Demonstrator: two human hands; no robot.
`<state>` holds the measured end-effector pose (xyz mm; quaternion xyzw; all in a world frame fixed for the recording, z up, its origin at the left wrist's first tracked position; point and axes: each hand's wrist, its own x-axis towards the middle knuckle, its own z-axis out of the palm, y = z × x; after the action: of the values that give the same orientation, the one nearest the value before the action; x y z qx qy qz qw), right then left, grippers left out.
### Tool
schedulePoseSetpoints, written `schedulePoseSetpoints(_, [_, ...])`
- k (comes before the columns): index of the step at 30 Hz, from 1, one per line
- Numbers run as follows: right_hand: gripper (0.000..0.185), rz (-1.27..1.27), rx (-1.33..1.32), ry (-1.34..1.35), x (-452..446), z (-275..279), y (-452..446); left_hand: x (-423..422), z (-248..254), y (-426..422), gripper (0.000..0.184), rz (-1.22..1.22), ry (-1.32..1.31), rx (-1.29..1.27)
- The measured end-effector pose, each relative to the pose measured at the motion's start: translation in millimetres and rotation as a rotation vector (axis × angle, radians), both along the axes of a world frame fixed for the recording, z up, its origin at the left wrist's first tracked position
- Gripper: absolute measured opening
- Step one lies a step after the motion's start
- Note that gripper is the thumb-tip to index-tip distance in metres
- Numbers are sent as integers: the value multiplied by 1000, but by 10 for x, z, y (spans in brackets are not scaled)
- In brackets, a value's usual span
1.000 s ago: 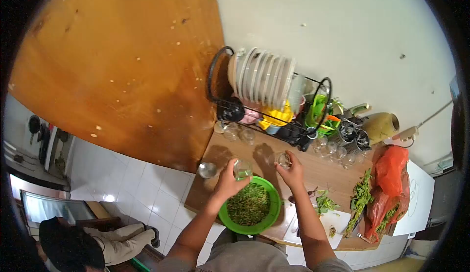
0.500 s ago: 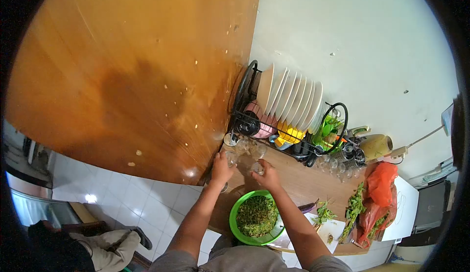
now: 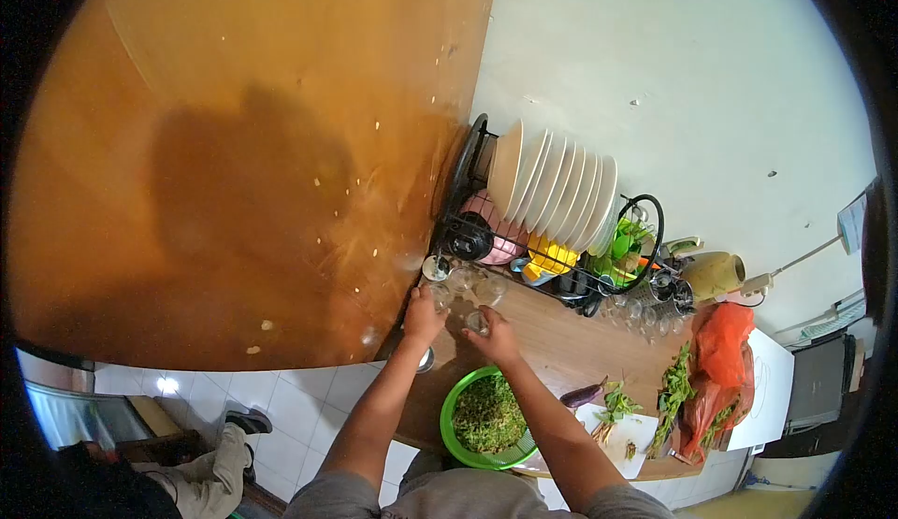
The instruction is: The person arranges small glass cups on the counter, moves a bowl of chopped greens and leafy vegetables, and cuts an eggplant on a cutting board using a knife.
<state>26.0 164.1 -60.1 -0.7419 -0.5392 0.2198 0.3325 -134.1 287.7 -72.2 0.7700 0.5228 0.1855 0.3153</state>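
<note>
My left hand (image 3: pixel 425 317) is closed around a clear drinking glass (image 3: pixel 438 295) at the table's left side, beside the wooden panel. A second drinking glass (image 3: pixel 477 322) is in the grip of my right hand (image 3: pixel 499 338), slightly nearer to me. Just beyond the hands, more clear glasses (image 3: pixel 489 289) stand close together. One glass or jar (image 3: pixel 436 267) with something pale in it sits in the corner by the panel. Close to my body is a green colander (image 3: pixel 451 439) filled with chopped greens (image 3: pixel 488 414).
Behind the glasses, a black dish rack (image 3: pixel 662 246) holds upright plates (image 3: pixel 561 182). Several small glasses (image 3: pixel 645 316) stand to its right. An eggplant (image 3: pixel 584 395), a white board (image 3: pixel 617 439), leafy stems and a red plastic bag (image 3: pixel 725 351) lie on the right. A seated person's leg (image 3: pixel 210 472) shows lower left.
My right hand and its glass have moved slightly left, toward the other hand. My left hand has shifted only a little. At lower left the person's leg and shoe have moved.
</note>
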Motion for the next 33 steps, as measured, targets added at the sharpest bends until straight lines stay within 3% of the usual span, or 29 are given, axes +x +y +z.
schedulePoseSetpoints(16, [69,-141,62,-46,-162,-96,192,28,32,-72,68,15,-99,21])
schedulePoseSetpoints(26, [73,-75,14,-166,-151,-123,83,28,-42,-45,69,28,-77,54])
schedulePoseSetpoints(28, [66,-84,-30,-78,-133,-58,129,30,-8,-39,69,24,-38,48])
schedulePoseSetpoints(33, [71,-50,-196,-179,-97,154,177,10,106,-72,70,45,53,-17])
